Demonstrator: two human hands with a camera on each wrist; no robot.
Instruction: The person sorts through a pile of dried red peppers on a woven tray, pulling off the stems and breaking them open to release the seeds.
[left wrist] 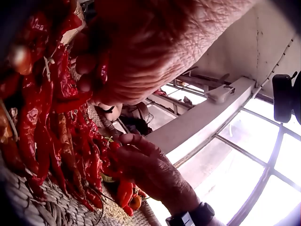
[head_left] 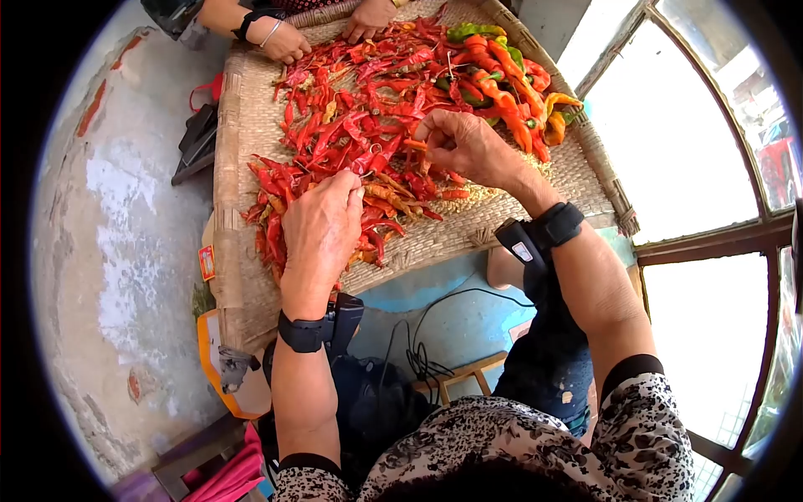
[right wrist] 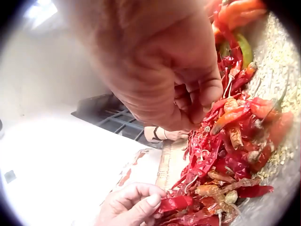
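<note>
Red dried chili peppers (head_left: 343,138) lie in a loose pile on a woven mat tray (head_left: 251,100). My left hand (head_left: 322,222) is at the pile's near left side. In the right wrist view, the thumb and fingers of that left hand (right wrist: 134,207) pinch a red chili pepper (right wrist: 176,203). My right hand (head_left: 473,151) hovers low over the pile's right side, fingers bent and thumb near the index finger. An orange chili pepper (head_left: 416,145) shows right at its fingertips; I cannot tell whether they hold it.
Across the tray, another person's hands (head_left: 284,42) reach into the pile. Larger fresh orange and green peppers (head_left: 506,92) are heaped at the far right, with pale seeds (head_left: 468,203) scattered nearby. A windowed wall (head_left: 694,142) stands to the right, a worn plaster wall (head_left: 125,226) to the left.
</note>
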